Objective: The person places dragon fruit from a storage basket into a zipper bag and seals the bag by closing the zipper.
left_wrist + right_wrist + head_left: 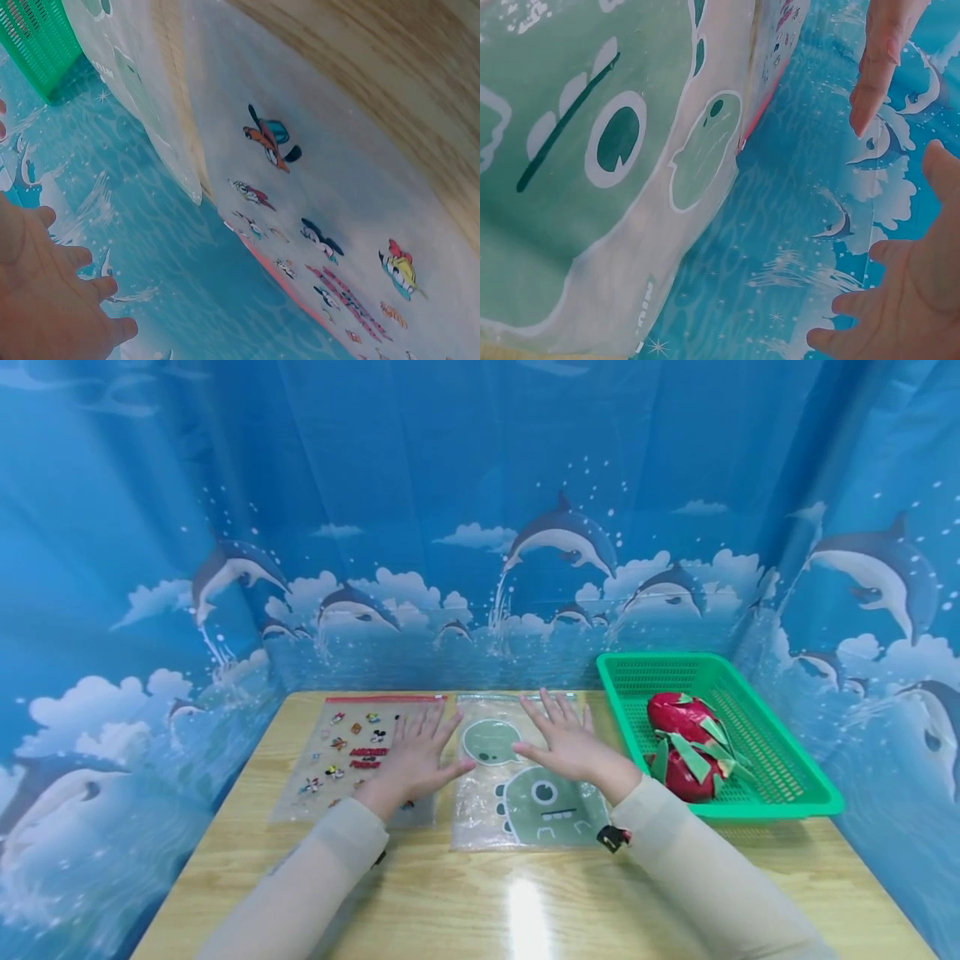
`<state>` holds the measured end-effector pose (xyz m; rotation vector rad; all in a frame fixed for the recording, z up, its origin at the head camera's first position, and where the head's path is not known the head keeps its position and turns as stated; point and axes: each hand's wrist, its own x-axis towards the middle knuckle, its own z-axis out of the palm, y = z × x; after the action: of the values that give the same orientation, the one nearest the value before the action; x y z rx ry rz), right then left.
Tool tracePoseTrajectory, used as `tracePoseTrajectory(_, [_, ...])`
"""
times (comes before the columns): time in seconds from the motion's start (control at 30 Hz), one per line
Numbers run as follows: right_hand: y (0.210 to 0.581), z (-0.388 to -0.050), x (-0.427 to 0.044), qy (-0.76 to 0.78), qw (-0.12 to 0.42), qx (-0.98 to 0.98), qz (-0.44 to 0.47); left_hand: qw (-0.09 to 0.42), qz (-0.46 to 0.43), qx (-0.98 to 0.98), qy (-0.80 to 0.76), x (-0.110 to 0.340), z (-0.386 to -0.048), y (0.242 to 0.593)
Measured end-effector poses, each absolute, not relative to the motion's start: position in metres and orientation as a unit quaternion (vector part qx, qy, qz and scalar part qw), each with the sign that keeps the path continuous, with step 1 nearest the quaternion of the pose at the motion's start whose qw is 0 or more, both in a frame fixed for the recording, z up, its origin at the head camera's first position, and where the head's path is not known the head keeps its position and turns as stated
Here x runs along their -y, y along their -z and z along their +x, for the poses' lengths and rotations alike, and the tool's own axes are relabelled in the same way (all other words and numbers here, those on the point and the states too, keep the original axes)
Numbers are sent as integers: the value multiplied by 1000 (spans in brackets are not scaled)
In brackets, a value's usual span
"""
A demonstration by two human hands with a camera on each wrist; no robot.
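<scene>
Two clear zip bags lie flat, next to each other, on the wooden table. The left bag (341, 777) has a red zip edge and small cartoon figures. A green monster print covers the right bag (480, 814). Above the left bag's right side is my left hand (416, 756), fingers spread and holding nothing. My right hand (566, 743) is spread in the same way above the monster bag, also holding nothing. Both wrist views show the hands raised off the bags, with the palm of the left hand (45, 277) and of the right hand (907, 300) visible.
A green plastic basket (802, 777) stands at the table's right side. Inside lie red dragon fruits (682, 718) with green scales, seemingly two. A blue dolphin-print curtain (450, 468) hangs behind and beside the wooden table (450, 902).
</scene>
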<state>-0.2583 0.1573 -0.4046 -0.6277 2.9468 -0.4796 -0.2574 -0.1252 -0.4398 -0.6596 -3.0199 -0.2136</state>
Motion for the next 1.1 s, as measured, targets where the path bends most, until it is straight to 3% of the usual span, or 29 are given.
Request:
tracePoseTrajectory(0.6, [423,-273,-157,170,68,-972,-147,-28,-192,976,101,118,-265,449])
tracePoseTrajectory(1.1, [435,-284,-161,170,95,-975,-108,-25,-155,975,157,106,-271,457])
